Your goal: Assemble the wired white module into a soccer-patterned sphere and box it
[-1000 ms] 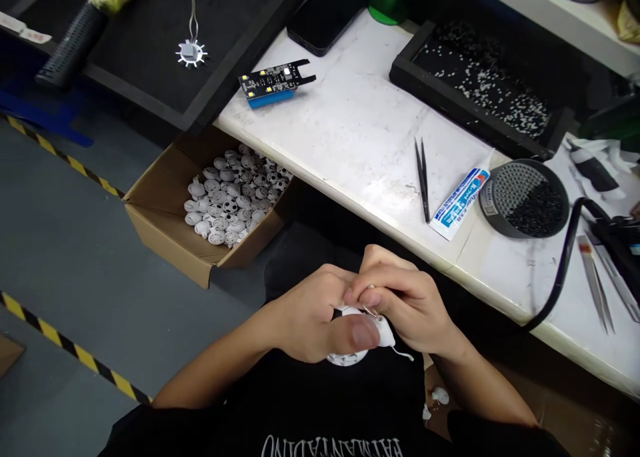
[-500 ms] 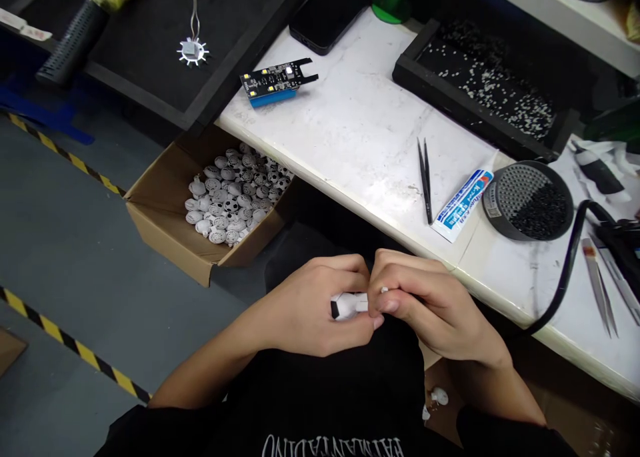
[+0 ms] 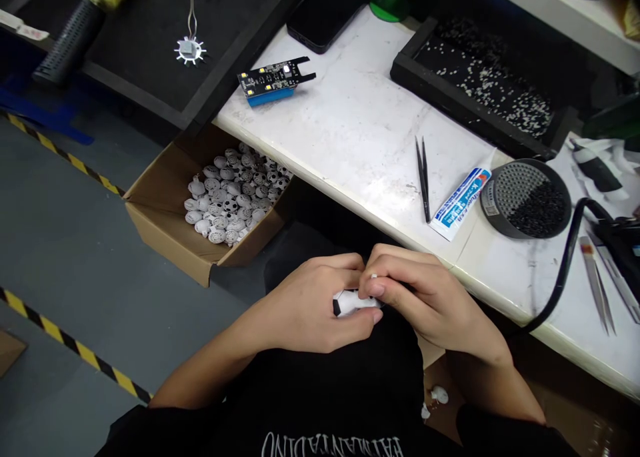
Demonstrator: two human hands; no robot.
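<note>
Over my lap, my left hand (image 3: 315,305) is wrapped round a small white ball-like piece with a black patch (image 3: 348,302); its lower part is hidden by my fingers. My right hand (image 3: 417,295) meets it from the right, thumb and forefinger pinched together. A tiny white tip (image 3: 374,277) shows above that pinch, too small to name. Several similar black-and-white balls (image 3: 230,203) fill a cardboard box (image 3: 173,243) to the left.
On the white bench (image 3: 350,123) lie black tweezers (image 3: 423,180), a blue-and-white tube (image 3: 461,205), a round pot of black granules (image 3: 526,200), a circuit board (image 3: 277,80) and a phone (image 3: 330,10). A tray of white bits (image 3: 415,63) stands behind. Metal tweezers (image 3: 597,287) lie right.
My right hand has shifted slightly left and up, with its pinch now closer over the white piece. My left hand keeps its hold almost unmoved.
</note>
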